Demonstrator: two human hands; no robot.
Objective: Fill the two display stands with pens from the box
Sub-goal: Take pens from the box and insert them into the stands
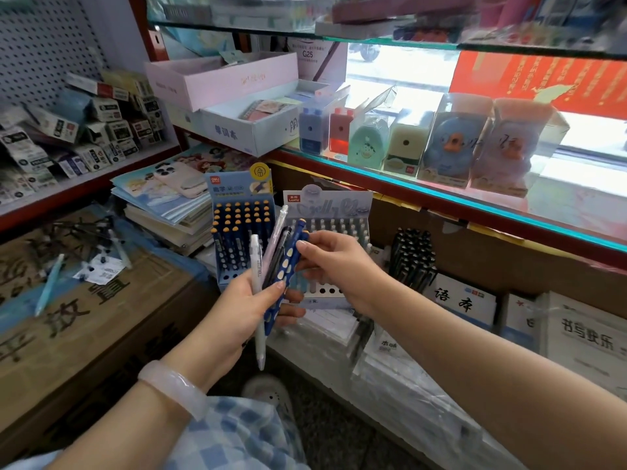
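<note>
my right hand [330, 257] pinches the top of the dark blue pen [288, 266] fanned upright in my left hand [237, 313], its long axis leaning toward the dark blue stand [242, 228] just behind.

You are in a stationery shop. Boxed pencil sharpeners [437, 144] stand in a row on a glass shelf [509, 212]. Pen display stands [242, 228] sit among stacked notebooks [169, 205], a pegboard wall [44, 45] backs small packaged refills [84, 130], and wrapped exercise-book packs [464, 303] lie below.
</note>
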